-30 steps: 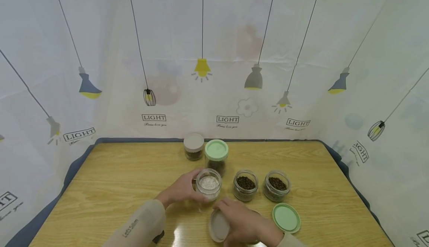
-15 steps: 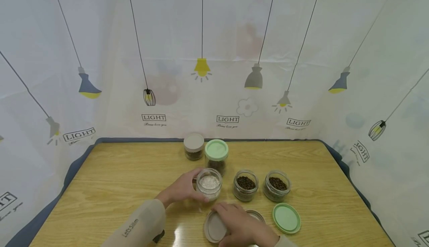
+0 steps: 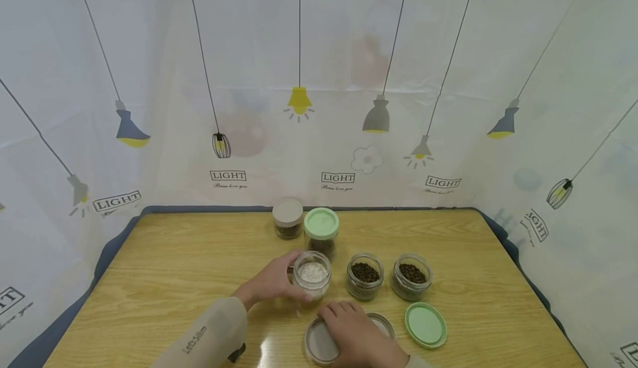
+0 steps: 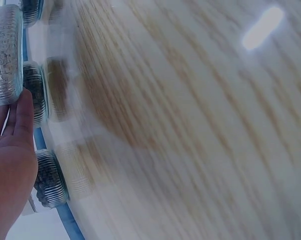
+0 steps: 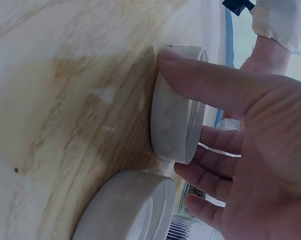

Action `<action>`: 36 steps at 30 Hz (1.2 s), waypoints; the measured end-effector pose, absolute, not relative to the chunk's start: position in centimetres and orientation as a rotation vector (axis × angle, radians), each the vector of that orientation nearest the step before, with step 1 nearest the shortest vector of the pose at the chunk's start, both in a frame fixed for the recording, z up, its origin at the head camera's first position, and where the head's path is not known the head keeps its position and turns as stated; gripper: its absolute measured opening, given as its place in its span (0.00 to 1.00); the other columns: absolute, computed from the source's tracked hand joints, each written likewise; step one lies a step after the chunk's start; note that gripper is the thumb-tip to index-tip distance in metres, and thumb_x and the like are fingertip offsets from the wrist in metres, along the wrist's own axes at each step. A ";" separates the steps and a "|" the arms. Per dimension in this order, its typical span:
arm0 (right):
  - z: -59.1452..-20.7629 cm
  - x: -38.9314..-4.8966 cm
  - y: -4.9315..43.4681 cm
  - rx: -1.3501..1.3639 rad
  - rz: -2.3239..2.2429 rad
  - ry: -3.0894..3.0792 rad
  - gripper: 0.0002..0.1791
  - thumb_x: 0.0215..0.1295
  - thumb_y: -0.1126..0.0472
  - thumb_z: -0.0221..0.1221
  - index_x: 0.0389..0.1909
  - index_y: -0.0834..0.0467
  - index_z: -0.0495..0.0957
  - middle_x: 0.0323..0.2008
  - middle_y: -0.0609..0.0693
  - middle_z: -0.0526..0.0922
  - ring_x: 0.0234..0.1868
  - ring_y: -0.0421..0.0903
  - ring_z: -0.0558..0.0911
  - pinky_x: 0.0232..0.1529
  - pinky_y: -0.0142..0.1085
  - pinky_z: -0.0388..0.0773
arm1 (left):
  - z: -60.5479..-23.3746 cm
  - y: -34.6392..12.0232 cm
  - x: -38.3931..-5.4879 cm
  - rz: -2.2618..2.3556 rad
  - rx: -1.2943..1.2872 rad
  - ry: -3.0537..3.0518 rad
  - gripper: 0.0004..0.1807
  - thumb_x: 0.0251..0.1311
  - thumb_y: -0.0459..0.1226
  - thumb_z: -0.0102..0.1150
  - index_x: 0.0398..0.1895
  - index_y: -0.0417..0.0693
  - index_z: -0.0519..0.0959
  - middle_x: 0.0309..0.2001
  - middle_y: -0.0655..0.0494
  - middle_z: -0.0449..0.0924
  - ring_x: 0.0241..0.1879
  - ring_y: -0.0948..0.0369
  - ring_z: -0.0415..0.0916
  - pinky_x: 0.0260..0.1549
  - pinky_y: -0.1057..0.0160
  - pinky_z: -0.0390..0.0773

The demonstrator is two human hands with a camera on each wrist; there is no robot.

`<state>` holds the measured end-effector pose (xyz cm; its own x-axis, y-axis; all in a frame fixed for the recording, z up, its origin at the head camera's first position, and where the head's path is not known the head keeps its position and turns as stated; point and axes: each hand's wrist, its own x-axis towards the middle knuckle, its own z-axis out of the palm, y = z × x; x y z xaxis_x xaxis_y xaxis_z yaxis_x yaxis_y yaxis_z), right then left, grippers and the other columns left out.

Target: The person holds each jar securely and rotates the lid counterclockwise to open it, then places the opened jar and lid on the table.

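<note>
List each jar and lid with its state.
White-filled jar: open, held by left hand
Left bean jar: open
Right bean jar: open
Grey-capped jar: closed
Green-capped jar: closed
Green lid: off, on the table
Left grey lid: off, gripped by right hand
Right grey lid: off

A creased white backdrop (image 3: 259, 41) rises behind the far, left and right edges of the yellowish wood-grain tabletop (image 3: 174, 257), printed with grey, blue and yellow pendant lamps (image 3: 300, 99) on thin dark lines, boxed black "LIGHT" lettering (image 3: 338, 178) and faint pink and blue patches (image 3: 246, 135). A dark blue strip (image 3: 111, 251) runs along the far edge, rounds both far corners and follows the sides. Toward the near edge, left of its middle, a white glare (image 3: 263, 352) shines on the smooth surface.
</note>
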<state>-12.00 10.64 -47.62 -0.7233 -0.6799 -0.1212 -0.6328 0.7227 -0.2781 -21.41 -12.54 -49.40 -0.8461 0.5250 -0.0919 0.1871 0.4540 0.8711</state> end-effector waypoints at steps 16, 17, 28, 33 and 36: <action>-48.1 -11.8 10.5 -1.025 -0.240 2.760 0.46 0.43 0.40 0.73 0.62 0.53 0.67 0.56 0.47 0.74 0.56 0.47 0.73 0.60 0.46 0.70 | -50.2 -12.0 -21.7 1.347 0.640 2.366 0.54 0.39 0.49 0.79 0.71 0.51 0.62 0.65 0.56 0.70 0.63 0.55 0.69 0.63 0.51 0.67; -48.0 -11.7 10.6 -1.022 -0.245 2.756 0.46 0.44 0.39 0.73 0.63 0.53 0.67 0.56 0.47 0.74 0.57 0.48 0.73 0.60 0.47 0.70 | -50.1 -12.0 -21.7 1.344 0.640 2.368 0.54 0.39 0.49 0.79 0.72 0.50 0.61 0.66 0.55 0.70 0.63 0.54 0.69 0.63 0.50 0.68; -44.3 -11.8 12.6 -1.017 -0.287 2.749 0.47 0.45 0.36 0.71 0.65 0.53 0.67 0.57 0.47 0.76 0.59 0.49 0.73 0.62 0.50 0.69 | -50.2 -11.5 -21.4 1.361 0.669 2.346 0.52 0.39 0.47 0.80 0.70 0.51 0.63 0.62 0.56 0.72 0.60 0.55 0.71 0.61 0.52 0.69; -42.5 -12.2 13.5 -0.940 -0.346 2.715 0.47 0.47 0.38 0.71 0.66 0.54 0.67 0.59 0.50 0.76 0.61 0.53 0.72 0.64 0.54 0.67 | -50.3 -11.1 -21.3 1.338 0.696 2.352 0.50 0.38 0.48 0.80 0.68 0.54 0.65 0.59 0.59 0.73 0.58 0.58 0.72 0.60 0.54 0.70; -41.9 -12.5 14.0 -0.908 -0.374 2.711 0.46 0.47 0.40 0.72 0.66 0.55 0.67 0.59 0.51 0.76 0.62 0.54 0.72 0.65 0.56 0.66 | -50.3 -10.9 -21.3 1.337 0.719 2.357 0.49 0.38 0.47 0.80 0.67 0.54 0.66 0.57 0.59 0.75 0.57 0.58 0.73 0.59 0.55 0.71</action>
